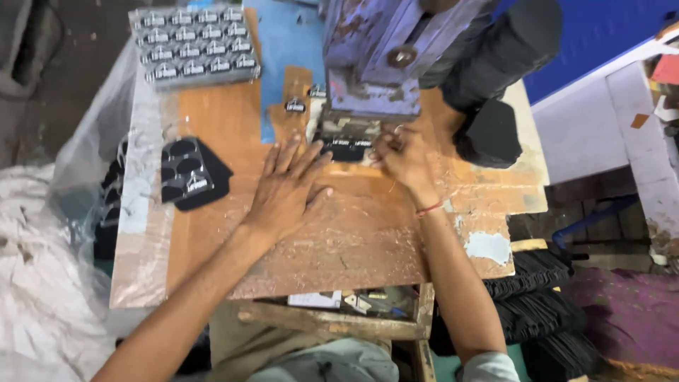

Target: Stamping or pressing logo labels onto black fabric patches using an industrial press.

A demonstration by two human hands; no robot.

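Feeding a black strip (344, 148) under the purple press (371, 64) at twelve o'clock, our left hand (286, 189) lies flat, fingers spread; right hand (402, 157) pinches its end. Punched sheet (191, 175) at nine, badges (194, 44) stacked at eleven on the surface (353, 240).

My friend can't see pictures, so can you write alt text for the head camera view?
Two bare hands work at a worn wooden table: the left hand lies flat, the right hand holds a black sheet under a purple press. More black sheets lie left.
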